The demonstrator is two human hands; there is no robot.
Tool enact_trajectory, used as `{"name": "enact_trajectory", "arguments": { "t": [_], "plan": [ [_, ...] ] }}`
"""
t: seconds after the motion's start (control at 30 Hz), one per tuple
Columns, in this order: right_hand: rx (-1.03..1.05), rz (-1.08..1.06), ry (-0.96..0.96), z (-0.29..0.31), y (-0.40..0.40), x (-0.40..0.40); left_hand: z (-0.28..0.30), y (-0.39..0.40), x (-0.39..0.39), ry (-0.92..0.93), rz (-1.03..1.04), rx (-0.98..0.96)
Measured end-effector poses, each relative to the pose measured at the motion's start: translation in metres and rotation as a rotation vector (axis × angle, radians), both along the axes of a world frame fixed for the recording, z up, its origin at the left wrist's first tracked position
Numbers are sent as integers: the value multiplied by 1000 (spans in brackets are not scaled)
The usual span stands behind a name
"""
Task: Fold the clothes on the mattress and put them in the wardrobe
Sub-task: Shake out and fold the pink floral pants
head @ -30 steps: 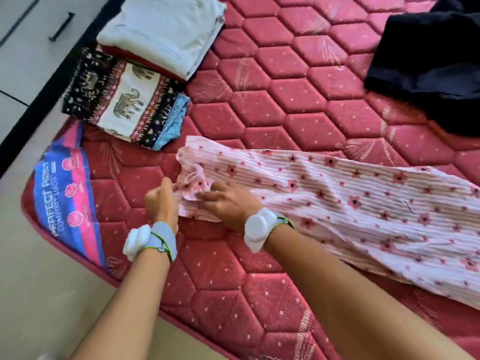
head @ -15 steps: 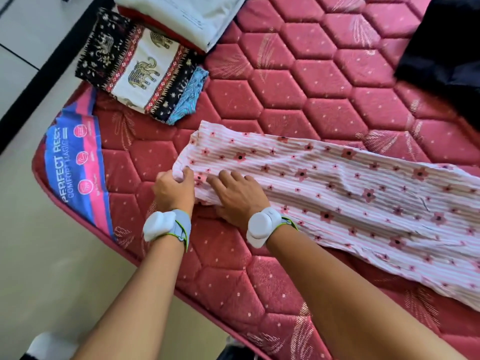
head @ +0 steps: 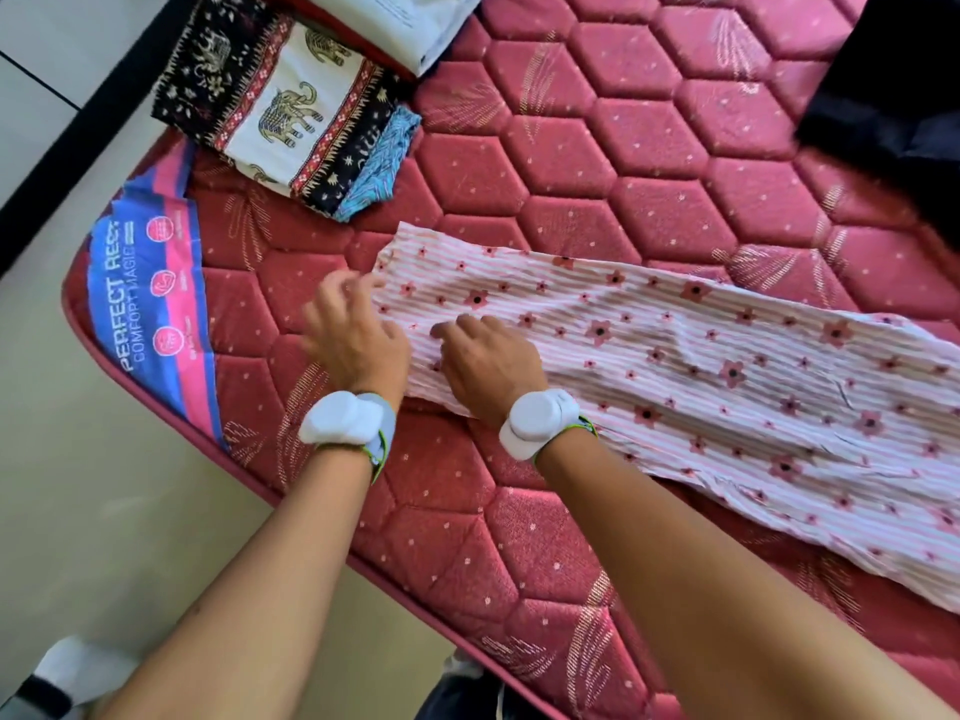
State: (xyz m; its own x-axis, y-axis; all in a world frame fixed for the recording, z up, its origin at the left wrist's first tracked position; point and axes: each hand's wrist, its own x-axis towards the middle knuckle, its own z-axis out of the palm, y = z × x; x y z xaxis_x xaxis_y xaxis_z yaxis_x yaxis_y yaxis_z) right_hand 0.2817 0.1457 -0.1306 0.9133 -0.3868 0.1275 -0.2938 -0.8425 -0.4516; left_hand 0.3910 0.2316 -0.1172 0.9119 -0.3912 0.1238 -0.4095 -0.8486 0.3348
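Observation:
A pink striped garment with dark flowers lies stretched across the red quilted mattress, folded into a long narrow strip. My left hand hovers at its left end, fingers spread and blurred, touching the cloth's edge. Next to it, my right hand rests flat on the cloth near the same end, fingers apart. Neither hand grips the fabric.
A folded elephant-print cloth and a folded pale garment lie at the mattress's far left corner. A dark garment sits at the upper right. The mattress edge and pale floor run along the left.
The bunched left end of the pink garment has been flattened out. Both hands have let go of it; my left hand has moved up along the end and my right hand lies on top.

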Motion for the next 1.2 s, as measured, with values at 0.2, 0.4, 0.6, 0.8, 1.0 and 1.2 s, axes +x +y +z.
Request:
{"name": "enact_trajectory", "arguments": {
  "t": [0.2, 0.4, 0.6, 0.8, 1.0, 1.2],
  "plan": [
    [-141, -367, 171, -7, -48, 1, -9, -49, 7, 248, -472, 184],
    [62, -374, 418, -4, -85, 9, 9, -91, 40, 244, -895, 454],
    [88, -213, 278, 13, -99, 23, 20, -115, 51, 239, -982, 603],
    [44, -281, 73, 15, -95, 18, 35, -97, 76, 286, -722, 537],
    [-170, -468, 74, 0, -75, 26, 13, -68, 78, -197, -218, 114],
    [77, -339, 405, -14, -37, 19, -23, -40, 24, 120, 154, 205]
  ]
}}
